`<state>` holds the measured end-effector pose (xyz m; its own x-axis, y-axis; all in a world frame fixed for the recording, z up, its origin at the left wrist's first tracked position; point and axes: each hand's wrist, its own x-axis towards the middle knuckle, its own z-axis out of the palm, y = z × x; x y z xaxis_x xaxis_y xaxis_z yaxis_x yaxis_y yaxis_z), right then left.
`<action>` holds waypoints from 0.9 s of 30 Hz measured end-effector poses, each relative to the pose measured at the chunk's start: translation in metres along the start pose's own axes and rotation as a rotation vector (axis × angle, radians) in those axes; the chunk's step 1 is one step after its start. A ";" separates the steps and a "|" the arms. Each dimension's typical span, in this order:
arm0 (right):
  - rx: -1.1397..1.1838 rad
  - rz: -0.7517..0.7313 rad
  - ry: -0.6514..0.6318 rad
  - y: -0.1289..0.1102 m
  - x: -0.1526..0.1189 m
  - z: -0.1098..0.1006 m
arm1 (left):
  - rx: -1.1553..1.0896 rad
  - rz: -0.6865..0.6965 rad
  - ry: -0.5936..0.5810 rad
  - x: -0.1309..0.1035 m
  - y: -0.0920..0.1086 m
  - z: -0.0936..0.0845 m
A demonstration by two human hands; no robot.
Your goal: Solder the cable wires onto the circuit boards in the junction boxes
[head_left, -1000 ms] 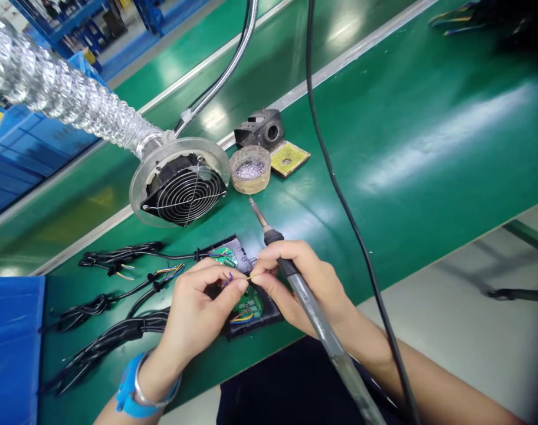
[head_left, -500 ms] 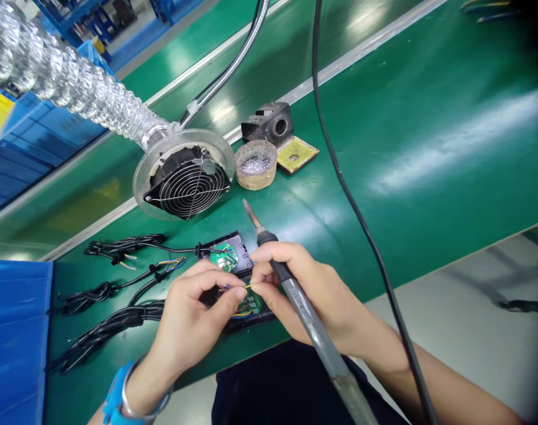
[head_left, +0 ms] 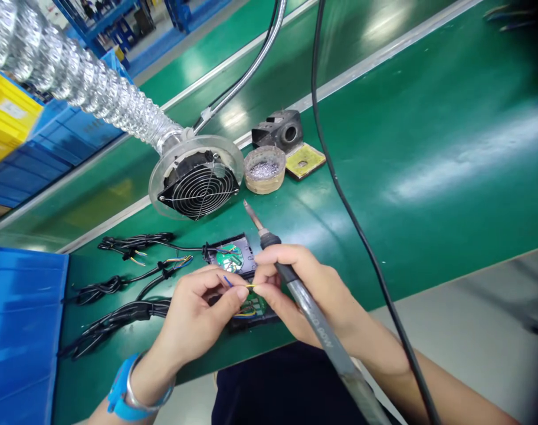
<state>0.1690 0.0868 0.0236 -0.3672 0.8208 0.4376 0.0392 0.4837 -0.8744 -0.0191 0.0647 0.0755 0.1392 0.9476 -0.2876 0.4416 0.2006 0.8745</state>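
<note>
The person's left hand had its thumb and forefinger pressed together on a thin yellow wire, and a short blue wire stuck up beside those fingertips. The right hand pinched the other side of the yellow wire between thumb and a finger, while a soldering iron lay gripped in the same hand, its bare tip pointing away from the body and well apart from the wire. The yellow wire was held just above a green lower circuit board, partly hidden by the hands; whether it touched the board could not be told. Just beyond, an upper circuit board sat in a dark case. Bundles of black cables lay to the left on the green bench, near a blue bin. Past the iron's tip stood a round bowl with silvery bits in it, next to a yellow sponge and a dark iron holder. A fan with a wire grille hung at the end of a silver duct, left of the bowl.
</note>
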 end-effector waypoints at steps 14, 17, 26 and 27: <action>-0.150 -0.070 -0.139 0.018 -0.005 -0.003 | 0.853 0.267 0.138 -0.004 -0.020 0.034; -0.166 -0.055 0.025 0.021 -0.008 -0.008 | 0.906 0.195 0.186 -0.004 -0.020 0.040; -0.191 0.046 -0.048 -0.003 -0.022 -0.064 | 0.743 0.063 0.304 0.001 -0.024 0.048; -0.174 0.061 -0.081 -0.005 -0.022 -0.066 | 0.725 0.058 0.308 0.002 -0.025 0.047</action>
<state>0.2384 0.0863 0.0320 -0.4328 0.8263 0.3605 0.2210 0.4850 -0.8462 0.0121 0.0497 0.0346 -0.0257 0.9990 -0.0356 0.9236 0.0373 0.3816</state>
